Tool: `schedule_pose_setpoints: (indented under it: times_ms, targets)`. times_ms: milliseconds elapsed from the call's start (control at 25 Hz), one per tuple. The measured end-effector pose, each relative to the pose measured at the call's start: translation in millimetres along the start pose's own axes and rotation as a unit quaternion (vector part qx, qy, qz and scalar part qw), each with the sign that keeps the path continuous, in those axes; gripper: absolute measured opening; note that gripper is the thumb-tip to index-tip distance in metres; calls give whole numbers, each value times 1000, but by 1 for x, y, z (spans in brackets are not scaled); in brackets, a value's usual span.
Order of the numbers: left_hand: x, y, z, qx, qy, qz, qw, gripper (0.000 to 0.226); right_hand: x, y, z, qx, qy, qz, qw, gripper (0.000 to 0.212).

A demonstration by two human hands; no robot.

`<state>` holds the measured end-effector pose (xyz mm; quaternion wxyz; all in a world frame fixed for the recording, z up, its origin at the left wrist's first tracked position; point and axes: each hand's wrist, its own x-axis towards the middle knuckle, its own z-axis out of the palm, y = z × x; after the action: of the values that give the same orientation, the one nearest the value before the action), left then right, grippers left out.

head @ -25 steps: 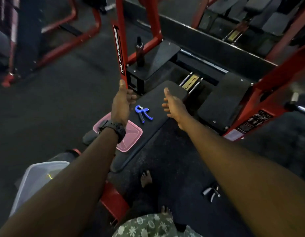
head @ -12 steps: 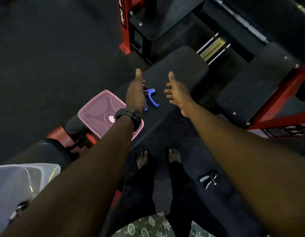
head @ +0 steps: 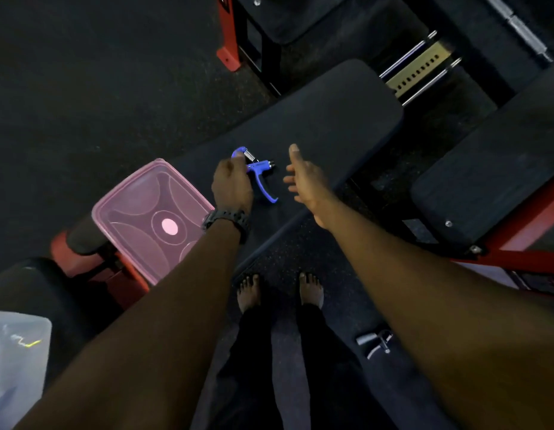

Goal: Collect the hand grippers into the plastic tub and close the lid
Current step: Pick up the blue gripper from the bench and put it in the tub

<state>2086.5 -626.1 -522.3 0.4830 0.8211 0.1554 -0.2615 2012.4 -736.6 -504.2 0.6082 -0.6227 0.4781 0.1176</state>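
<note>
A blue hand gripper (head: pixel 261 172) with a metal spring lies on a black padded bench (head: pixel 328 119). My left hand (head: pixel 232 181) has its fingers curled over the gripper's left handle. My right hand (head: pixel 303 178) hovers open just right of it, touching nothing. A pink translucent lid (head: pixel 148 218) rests on the bench's near left end. The clear plastic tub (head: pixel 15 364) stands at the lower left, partly cut off by the frame. A grey hand gripper (head: pixel 375 342) lies on the floor by my right arm.
Red steel frame parts (head: pixel 227 35) and more black pads (head: pixel 493 166) of the gym machine crowd the top and right. A brass pin strip with chrome rods (head: pixel 418 69) sits behind the bench. My bare feet (head: pixel 279 293) stand on dark rubber floor.
The view has tilted down and closer. My left hand has closed its fingers onto the blue gripper's handle; before, it was held flat above it. My right hand stays open beside it.
</note>
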Motion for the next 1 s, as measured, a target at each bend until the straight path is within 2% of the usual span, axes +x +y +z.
schedule_pose_setpoints:
  times_ms: [40,80,160,320,440,560,760,920,1000]
  targets:
    - [9,-3,4,63,14,15,998,29,5,1,-1,3,-2,0,1000,70]
    - [17,-5,7,126,24,27,991,32,9,2,-2,7,-5,-2,1000,71]
    - [28,-11,14,231,21,21,973,48,15,4,-2,15,-16,-3,1000,66]
    - [30,-22,26,287,-11,-38,957,66,25,11,2,4,-23,-6,1000,55]
    - [38,-32,25,282,-3,-23,959,55,26,15,5,-4,-21,-15,1000,60]
    - [41,-28,21,251,-5,-45,967,42,23,16,3,-4,-21,-21,1000,62]
    - [20,2,5,201,-20,-38,979,42,3,-10,-4,-4,23,-53,998,55]
    - [-21,48,-43,93,47,26,994,34,-32,-65,2,11,45,-136,990,57]
    - [-50,80,-88,24,99,55,993,26,-56,-105,13,58,45,-175,982,55]
